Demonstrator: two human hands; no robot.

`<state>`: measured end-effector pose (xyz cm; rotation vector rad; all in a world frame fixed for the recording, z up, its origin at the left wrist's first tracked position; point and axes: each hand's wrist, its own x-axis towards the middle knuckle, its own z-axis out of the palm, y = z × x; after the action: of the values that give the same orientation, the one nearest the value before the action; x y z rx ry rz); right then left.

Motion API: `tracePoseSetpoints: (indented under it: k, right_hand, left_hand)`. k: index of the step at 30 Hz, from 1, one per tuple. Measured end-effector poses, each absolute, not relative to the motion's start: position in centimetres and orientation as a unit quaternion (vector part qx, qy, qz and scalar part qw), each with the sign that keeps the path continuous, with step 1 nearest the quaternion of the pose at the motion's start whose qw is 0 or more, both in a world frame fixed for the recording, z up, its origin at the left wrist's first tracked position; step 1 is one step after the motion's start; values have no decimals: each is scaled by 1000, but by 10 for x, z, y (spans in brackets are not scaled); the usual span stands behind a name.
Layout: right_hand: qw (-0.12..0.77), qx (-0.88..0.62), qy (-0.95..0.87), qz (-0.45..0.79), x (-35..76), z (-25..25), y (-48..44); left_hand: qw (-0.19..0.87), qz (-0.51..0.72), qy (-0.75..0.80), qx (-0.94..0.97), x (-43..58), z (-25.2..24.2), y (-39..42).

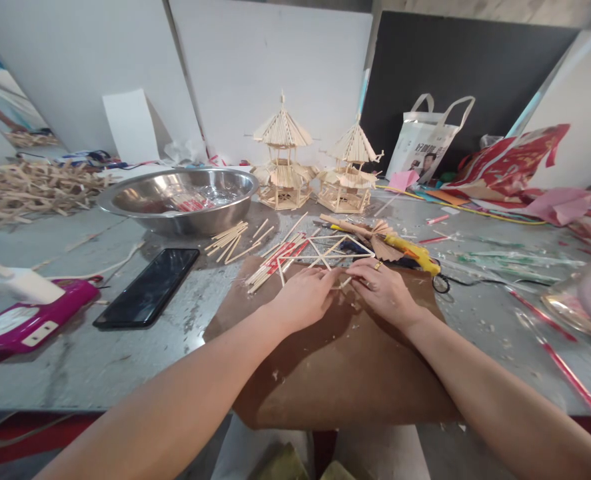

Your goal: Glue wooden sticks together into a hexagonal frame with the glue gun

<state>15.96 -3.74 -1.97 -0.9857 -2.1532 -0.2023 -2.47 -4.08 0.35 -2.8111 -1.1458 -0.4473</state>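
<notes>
Looking down on a grey table [100, 353] crowded with craft work. Bare left hand [302, 297] and right hand [382, 290] meeting just past the middle, over the far edge of a brown mat [335, 373]. Both loosely curled, knuckles up, fingertips drawn together and pinching a short stick [345, 283] between them, one hand at each end, though the exact grip is partly hidden by the knuckles. A ring [378, 265] on one right finger. The short stick low against the mat, just beside a flat frame of sticks [342, 253] lying beyond the fingertips. Left of the frame, a loose pile of sticks [275, 260], some plain and some red. Right of it, a yellow glue gun [415, 252] on its side. Further left, a black phone [148, 287] face up, near a wide steel bowl [175, 200]. At the far left edge, a pink box [25, 317] and a heap of wood scraps [30, 187]. Behind everything, against white boards, two small pagoda models [282, 157] built from sticks – side by side, upright. To the right of them, a white bag [428, 143] and crumpled red paper [515, 157].
</notes>
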Motion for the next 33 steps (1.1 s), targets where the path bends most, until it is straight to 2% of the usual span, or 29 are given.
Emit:
tracePoseSetpoints:
  k: [13,33]
  right_hand:
    - [394,-366,-841,-64,161,-19,-37]
    - [410,-324,-850,-57,159,-20,-38]
  left_hand:
    - [111,-188,-367,-904,-30,7,-40]
    - [121,-246,-305,-912,-33,0,-33]
